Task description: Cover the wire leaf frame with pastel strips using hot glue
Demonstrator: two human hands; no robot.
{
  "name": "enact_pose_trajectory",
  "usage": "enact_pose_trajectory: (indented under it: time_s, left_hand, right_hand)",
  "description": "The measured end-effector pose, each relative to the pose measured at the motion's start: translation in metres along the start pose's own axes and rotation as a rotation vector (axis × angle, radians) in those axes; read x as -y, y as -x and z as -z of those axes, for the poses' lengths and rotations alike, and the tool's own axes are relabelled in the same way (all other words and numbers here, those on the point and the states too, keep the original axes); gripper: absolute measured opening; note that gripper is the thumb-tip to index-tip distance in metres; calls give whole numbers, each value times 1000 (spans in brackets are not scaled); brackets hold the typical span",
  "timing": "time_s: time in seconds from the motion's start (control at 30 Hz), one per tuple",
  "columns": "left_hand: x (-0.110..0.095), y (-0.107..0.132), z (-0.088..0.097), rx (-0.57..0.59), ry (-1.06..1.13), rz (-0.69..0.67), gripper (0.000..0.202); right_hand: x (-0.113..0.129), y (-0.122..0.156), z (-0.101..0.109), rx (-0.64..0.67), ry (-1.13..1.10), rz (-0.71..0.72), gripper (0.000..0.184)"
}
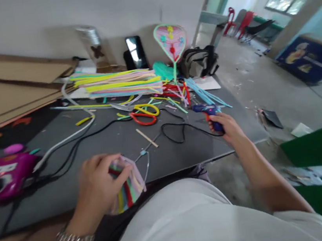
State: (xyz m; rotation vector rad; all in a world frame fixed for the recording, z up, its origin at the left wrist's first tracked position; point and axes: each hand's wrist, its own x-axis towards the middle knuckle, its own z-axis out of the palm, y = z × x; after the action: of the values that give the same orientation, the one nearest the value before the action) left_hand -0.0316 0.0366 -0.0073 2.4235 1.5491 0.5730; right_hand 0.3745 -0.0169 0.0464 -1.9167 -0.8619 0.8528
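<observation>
Okay, my left hand (98, 184) is up near my belly, just off the edge of the bench (178, 159). Its fingers (112, 170) are curled shut around a striped fan of pipe cleaners (127, 186), with yellow, red, green and pink bits side by side and a pale purple edge. I hold it by the side, so the stripes stay showing and my hand does not squash them. A thin wire loop (148, 167) sticks out from it over the bench, with a small blue bit on it. My right hand (225, 127) is out over the right side of the bench. Its fingers (217, 123) are closed tight around the handle of a blue glue gun (204, 109), and an orange trigger sits by them. That is a good firm hold, with the nose pointing away from my body. A black cord (174, 132) runs from the gun across the bench. Just past my hands lie a wooden craft stick (147, 138) and what look like scissors with red and yellow handles (145, 114). Farther back there is a big heap of pipe cleaners (117, 84), and a pink fan with a green rim (171, 42) stands up behind it
</observation>
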Motion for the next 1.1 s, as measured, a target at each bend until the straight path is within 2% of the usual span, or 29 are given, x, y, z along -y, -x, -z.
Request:
enact_pose_trajectory:
  time_s: [0.03, 0.1, 0.17, 0.2, 0.27, 0.33, 0.4, 0.5, 0.67, 0.77, 0.87, 0.93, 1.1]
  left_hand:
    - [-2, 2, 1, -3, -5, -1, 38]
    - [-5, 4, 3, -5, -7, 1, 36]
    - [-6, 4, 5, -27, -19, 11, 33]
    - [-6, 4, 6, -22, -12, 11, 32]
    - [-4, 4, 7, -8, 17, 5, 32]
    - [-3, 3, 7, -1, 42, 4, 32]
    - [-3, 3, 6, -9, 45, 10, 30]
    - [-5, 0, 5, -27, 9, 7, 25]
    - [-5, -5, 3, -20, -44, -38, 28]
    - [-2, -7, 4, -27, 25, -16, 35]
    - [2, -9, 8, -7, 143, 52, 34]
    - [4, -10, 11, 17, 228, 103, 33]
    - [7, -14, 15, 62, 370, 179, 29]
  right_hand:
    - [4, 6, -1, 16, -71, 33, 42]
    - [11, 17, -6, 172, -282, 23, 41]
    - [17, 25, -17, 344, -299, -38, 37]
    - [19, 28, -25, 383, -273, -23, 32]
    - [18, 35, -44, 335, -200, 116, 27]
    - [12, 42, -65, 268, -66, 235, 30]
    - [3, 47, -84, 303, 55, 288, 33]
    - [-6, 54, -110, 373, 113, 380, 33]
    - [5, 68, -142, 483, 127, 462, 29]
    - [11, 68, -151, 540, 220, 628, 24]
    - [9, 60, -151, 550, 322, 936, 11]
    - [7, 54, -148, 549, 371, 1101, 11]
    - [12, 49, -148, 525, 552, 1277, 13]
